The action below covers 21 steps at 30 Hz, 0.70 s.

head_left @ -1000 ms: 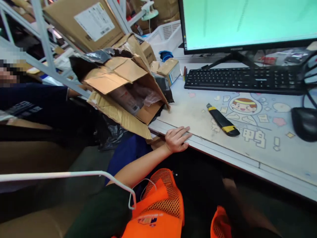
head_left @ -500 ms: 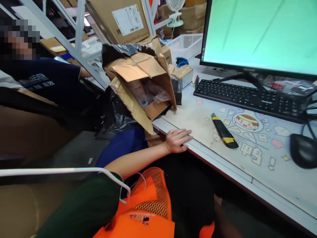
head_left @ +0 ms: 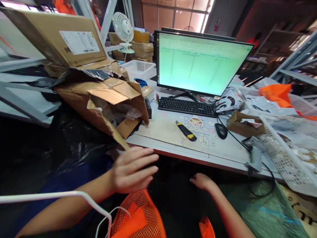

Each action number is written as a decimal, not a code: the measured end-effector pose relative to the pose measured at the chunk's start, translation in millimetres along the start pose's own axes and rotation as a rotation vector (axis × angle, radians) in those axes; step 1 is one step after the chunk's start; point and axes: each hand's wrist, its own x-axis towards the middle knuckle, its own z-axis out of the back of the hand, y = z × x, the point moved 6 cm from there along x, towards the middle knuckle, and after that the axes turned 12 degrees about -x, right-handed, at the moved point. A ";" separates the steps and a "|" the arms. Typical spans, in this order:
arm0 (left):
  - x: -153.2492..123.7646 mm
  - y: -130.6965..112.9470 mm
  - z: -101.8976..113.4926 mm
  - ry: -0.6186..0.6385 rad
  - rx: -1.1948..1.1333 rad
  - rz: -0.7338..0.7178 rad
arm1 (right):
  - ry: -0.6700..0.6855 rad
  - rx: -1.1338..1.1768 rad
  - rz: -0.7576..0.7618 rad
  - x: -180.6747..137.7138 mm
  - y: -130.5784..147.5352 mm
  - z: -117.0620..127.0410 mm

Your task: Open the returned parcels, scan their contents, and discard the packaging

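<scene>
Left hand (head_left: 132, 169) hangs empty, fingers spread, just off the near edge of the white desk (head_left: 173, 150). The torn brown cardboard box (head_left: 109, 102) lies far-left of it. Right hand (head_left: 201, 181) is below the desk, loosely curled, holding nothing.

Two hands (head_left: 132, 170), one knife (head_left: 186, 131), one keyboard (head_left: 187, 106)
</scene>
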 end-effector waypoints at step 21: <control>23.1 218.5 126.3 0.701 0.467 0.768 | -1.077 0.032 -0.512 36.6 -150.9 210.4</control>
